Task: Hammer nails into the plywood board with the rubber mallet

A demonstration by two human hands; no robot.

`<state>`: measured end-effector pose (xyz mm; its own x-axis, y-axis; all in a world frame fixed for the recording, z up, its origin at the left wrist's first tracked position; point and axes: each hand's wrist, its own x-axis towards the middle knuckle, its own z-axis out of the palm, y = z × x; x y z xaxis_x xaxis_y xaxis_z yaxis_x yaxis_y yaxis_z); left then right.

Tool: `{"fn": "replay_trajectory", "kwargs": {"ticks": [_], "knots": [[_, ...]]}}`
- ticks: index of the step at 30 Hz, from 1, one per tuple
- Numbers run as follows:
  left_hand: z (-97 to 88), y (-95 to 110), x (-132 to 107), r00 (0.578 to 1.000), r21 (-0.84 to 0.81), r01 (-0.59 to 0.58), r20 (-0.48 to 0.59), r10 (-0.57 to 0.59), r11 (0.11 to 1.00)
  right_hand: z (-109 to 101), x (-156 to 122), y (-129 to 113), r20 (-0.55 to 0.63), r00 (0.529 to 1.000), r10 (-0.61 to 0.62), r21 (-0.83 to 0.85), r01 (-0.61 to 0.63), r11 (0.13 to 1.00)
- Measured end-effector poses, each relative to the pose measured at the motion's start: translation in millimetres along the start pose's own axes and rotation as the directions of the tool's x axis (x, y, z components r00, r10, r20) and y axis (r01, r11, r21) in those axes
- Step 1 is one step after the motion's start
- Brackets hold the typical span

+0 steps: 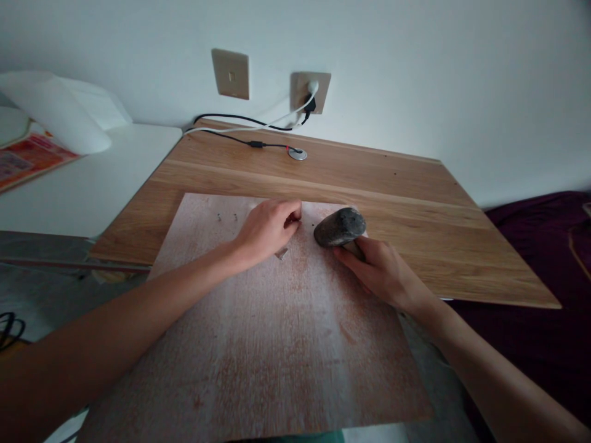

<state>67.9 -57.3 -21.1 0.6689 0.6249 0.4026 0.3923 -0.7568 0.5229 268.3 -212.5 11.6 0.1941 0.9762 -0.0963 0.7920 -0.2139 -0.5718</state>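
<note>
A reddish-white plywood board (pixel 258 332) lies on a wooden table (pixel 415 203). My left hand (pixel 265 231) rests on the board's far part, fingers pinched together on something small that I cannot make out. My right hand (pixel 381 267) is closed around the handle of a hammer, whose dark grey head (pixel 340 226) hovers just right of the left fingertips. Two small nails (pixel 226 216) stand in the board to the left of my left hand.
Black and white cables (pixel 249 132) run from a wall socket (pixel 310 92) across the table's back edge to a round metal grommet (pixel 298 154). A white surface (pixel 92 178) with pale objects lies left. Dark purple fabric (pixel 535 295) is on the right.
</note>
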Motion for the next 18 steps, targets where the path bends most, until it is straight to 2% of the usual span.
{"fn": "replay_trajectory", "kwargs": {"ticks": [9,15,18], "knots": [[-0.3,1.7,-0.9,0.998,-0.084,0.056,0.001,-0.056,0.995,-0.2,-0.8,-0.9,-0.013,1.0,-0.024,0.015,0.024,1.0],[-1.3,2.8,0.0,0.997,-0.049,0.069,0.024,-0.068,0.996,-1.6,1.5,0.4,0.015,1.0,-0.008,0.014,0.008,1.0],[-0.3,2.2,-0.2,0.997,-0.031,0.074,0.026,-0.073,0.997,-4.8,7.2,-0.8,0.013,1.0,-0.013,-0.047,0.013,0.999]]}}
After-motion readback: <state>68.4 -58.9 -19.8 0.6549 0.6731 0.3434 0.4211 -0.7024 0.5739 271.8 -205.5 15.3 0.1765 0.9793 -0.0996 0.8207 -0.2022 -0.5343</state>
